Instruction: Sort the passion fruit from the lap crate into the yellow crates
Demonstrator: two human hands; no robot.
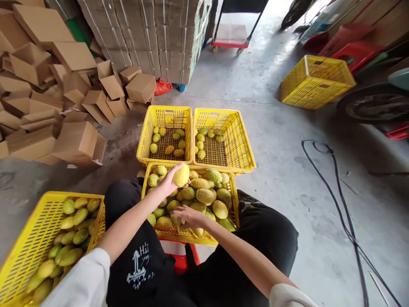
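Observation:
My left hand [172,179] is raised over the middle crate, its fingers closed round a yellow-green papaya [181,175]. Lower down, my right hand [191,216] reaches into that yellow crate [235,204] between my knees. Its fingers are stretched out over a papaya [177,220] near the front wall and seem to touch it; their undersides are hidden. Many green and yellow papayas [205,196] fill this crate. Just beyond stand two yellow crates side by side. Some smaller fruits lie in the left one [143,140], and some along the left side of the right one [244,140].
At my left stands another yellow crate [28,226] with long papayas. Cardboard boxes [76,143] are heaped at the far left, beside a tall carton stack [143,38]. A black cable [340,200] crosses the floor at right. Further back are a yellow crate [315,83] and a trolley [230,44].

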